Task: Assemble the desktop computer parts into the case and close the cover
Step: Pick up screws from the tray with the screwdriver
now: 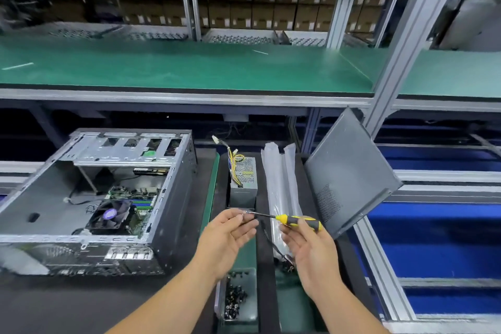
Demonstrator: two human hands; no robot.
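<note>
On the dark bench, below the green shelf:

- Case (95, 198) — lies open on its side at left, board and fan fitted; likely heavy, sharp-edged sheet steel, best lifted by the frame rails.
- Power supply (243, 182) — stands apart, centre, cables loose; dense, grip the box, not the wires.
- Cover (349, 173) — leans at right; thin, probably flexes.
- Right hand (311, 247) — closed round screwdriver (298, 221).
- Left hand (230, 233) — half open, fingertips at the tip; a screw there, cannot tell.

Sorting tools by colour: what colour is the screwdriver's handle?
Yellow and black, on the screwdriver in the right hand; head view.
</note>
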